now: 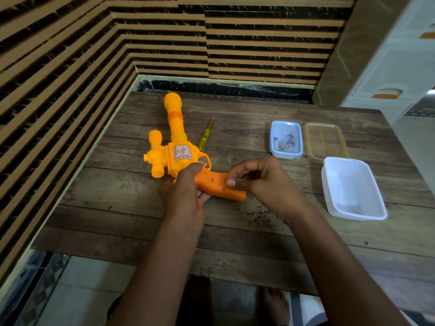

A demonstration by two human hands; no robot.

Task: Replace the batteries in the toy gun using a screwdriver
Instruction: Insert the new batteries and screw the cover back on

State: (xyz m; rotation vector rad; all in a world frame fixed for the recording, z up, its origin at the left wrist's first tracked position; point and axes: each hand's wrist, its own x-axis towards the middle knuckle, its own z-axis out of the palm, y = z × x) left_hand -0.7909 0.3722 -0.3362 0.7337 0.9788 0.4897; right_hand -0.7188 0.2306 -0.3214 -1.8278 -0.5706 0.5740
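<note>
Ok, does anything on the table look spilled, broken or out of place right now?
Nothing stands out. The toy gun lies flat on the table, held at its grip by the left hand and the right hand. The screwdriver lies beside its barrel, and the small parts sit inside the blue-rimmed box; nothing has spilled.

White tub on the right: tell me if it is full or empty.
Empty. The white tub stands uncovered, and only its bare white bottom shows inside.
</note>
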